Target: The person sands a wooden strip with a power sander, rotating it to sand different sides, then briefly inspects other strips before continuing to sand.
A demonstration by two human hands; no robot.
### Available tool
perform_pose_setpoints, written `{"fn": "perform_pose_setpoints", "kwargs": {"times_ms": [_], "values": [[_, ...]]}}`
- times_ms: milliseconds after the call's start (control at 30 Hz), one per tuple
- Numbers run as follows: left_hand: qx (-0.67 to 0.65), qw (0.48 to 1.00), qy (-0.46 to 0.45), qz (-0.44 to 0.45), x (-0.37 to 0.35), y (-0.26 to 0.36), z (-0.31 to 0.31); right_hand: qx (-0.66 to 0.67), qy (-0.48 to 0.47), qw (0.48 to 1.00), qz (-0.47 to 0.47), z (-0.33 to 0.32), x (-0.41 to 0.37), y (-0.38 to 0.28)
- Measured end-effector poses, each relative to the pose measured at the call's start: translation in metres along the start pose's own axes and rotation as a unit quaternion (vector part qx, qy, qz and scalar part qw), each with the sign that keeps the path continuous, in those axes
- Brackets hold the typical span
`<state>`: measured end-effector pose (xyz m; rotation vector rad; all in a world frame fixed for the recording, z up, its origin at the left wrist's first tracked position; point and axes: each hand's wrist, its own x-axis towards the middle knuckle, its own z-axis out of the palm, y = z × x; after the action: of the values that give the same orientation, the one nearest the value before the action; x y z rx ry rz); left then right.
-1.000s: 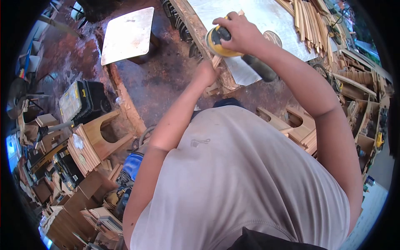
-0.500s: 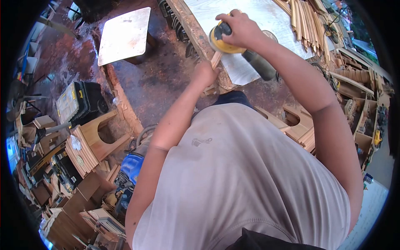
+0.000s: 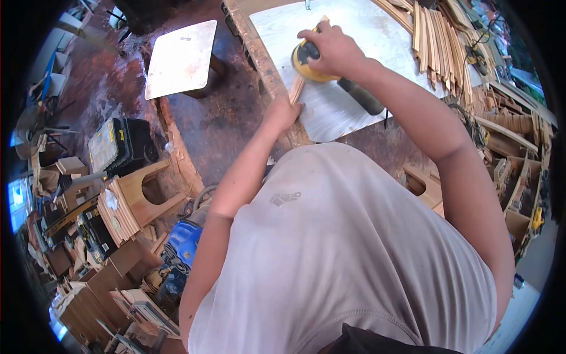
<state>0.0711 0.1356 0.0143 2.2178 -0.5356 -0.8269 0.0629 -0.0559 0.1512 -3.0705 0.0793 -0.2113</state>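
Gripping the yellow-and-black sander [image 3: 312,62] from above, the right hand [image 3: 339,50] is curling its fingers over the tool's dark top. The right arm is reaching forward from the right side, its elbow bending outward and its forearm slanting up and left toward the tool. The sander is resting over a narrow wood strip [image 3: 296,89] near the left edge of the pale sheet [image 3: 348,112] on the workbench [image 3: 266,68]; its dark canister [image 3: 361,97] is pointing back toward the wearer.

The left hand [image 3: 283,112] is grasping the near end of the strip at the bench edge, fingers closing around it; the exact finger placement is partly hidden. The left forearm is extending forward and slightly right, with its elbow bending gently.

Markings: the grey shirt [image 3: 354,236] is showing a dark chest logo [image 3: 286,197], inverted in view and apparently reading "adidas". Lettering on the sander is not resolving.

Surroundings: a bundle of wood strips [image 3: 439,44] is lying at the sheet's right side. A black toolbox [image 3: 135,141] is standing on the left.
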Motion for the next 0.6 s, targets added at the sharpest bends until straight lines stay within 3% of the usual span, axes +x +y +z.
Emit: {"fn": "perform_pose_setpoints", "kwargs": {"times_ms": [100, 233, 400, 533, 600], "values": [[-0.026, 0.999, -0.013, -0.028, -0.012, 0.030, -0.005, 0.016, -0.066, 0.998, -0.013, -0.009, -0.002, 0.004], [-0.050, 0.998, 0.016, -0.021, -0.004, 0.027, 0.013, 0.011, -0.004, 1.000, -0.018, 0.002, 0.008, 0.025], [-0.071, 0.997, 0.027, -0.024, 0.002, 0.033, 0.015, 0.025, -0.072, 0.995, -0.057, -0.006, 0.003, 0.021], [-0.042, 0.999, 0.013, -0.008, 0.012, 0.019, 0.021, 0.023, -0.010, 0.999, -0.048, 0.004, 0.010, 0.032], [-0.064, 0.998, 0.018, -0.023, 0.012, 0.022, 0.022, 0.027, -0.045, 0.997, -0.055, 0.001, 0.004, 0.025]]}}
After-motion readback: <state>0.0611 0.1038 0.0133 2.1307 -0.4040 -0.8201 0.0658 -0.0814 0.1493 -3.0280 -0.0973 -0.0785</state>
